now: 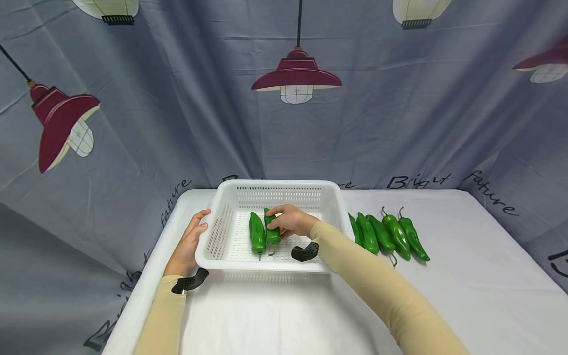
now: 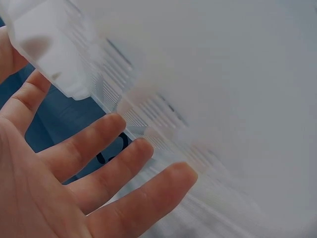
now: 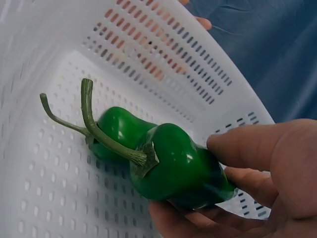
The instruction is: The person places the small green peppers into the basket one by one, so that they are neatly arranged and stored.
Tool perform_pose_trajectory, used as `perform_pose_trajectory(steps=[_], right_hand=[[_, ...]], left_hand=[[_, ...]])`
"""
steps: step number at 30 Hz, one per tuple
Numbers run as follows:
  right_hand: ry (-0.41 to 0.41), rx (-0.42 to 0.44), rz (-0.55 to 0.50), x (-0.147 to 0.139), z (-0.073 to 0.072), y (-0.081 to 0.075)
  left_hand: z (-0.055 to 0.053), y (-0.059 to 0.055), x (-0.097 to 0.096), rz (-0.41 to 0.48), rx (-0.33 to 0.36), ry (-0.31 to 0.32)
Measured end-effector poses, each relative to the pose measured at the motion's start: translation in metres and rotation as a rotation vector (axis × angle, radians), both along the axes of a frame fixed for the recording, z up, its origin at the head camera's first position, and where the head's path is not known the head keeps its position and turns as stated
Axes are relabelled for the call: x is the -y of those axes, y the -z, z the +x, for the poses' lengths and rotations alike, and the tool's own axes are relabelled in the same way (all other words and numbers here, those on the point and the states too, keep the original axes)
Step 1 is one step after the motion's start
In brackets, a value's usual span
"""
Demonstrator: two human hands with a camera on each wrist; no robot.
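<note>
A white perforated plastic basket [image 1: 266,265] stands on the table. Inside it, my right hand [image 1: 292,220] grips a green pepper [image 1: 272,236] between thumb and fingers, its stem pointing towards me. A second green pepper [image 1: 257,232] lies on the basket floor just left of it; in the right wrist view the held pepper [image 3: 171,161] partly covers the other one [image 3: 119,131]. Beside the basket's left wall is my left hand [image 1: 186,249]. In the left wrist view its fingers [image 2: 148,198] are spread and loosely extended along the slotted wall; firm contact cannot be made out.
Several green peppers [image 1: 395,236] lie side by side on the white table [image 1: 479,276], right of the basket; the basket's right wall hides part of the nearest one. A grey-blue curtain [image 1: 213,98] printed with lamps hangs behind the table.
</note>
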State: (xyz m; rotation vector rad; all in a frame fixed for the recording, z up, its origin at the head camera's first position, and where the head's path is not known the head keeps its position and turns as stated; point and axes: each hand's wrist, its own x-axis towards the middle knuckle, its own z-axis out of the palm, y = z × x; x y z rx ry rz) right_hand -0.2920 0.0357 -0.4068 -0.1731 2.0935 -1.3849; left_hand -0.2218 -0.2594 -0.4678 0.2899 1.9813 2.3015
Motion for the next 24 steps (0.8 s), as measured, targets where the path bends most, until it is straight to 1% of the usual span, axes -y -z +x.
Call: perform_pose_trajectory(steps=[6,11,17,24], right_hand=[[-0.013,-0.008,0.033,0.008,0.002,0.001],[-0.022,-0.007,0.031,0.013,0.002,0.003],[-0.019,0.024,0.018,0.016,0.001,0.008],[-0.027,0.051,0.017,0.016,0.001,0.01]], left_hand=[[0.001,-0.001,-0.001,-0.01,0.013,-0.011],[0.001,-0.001,-0.001,-0.021,0.017,-0.017],[0.001,0.0,0.0,-0.013,0.0,-0.011],[0.0,0.001,0.0,-0.016,0.002,-0.011]])
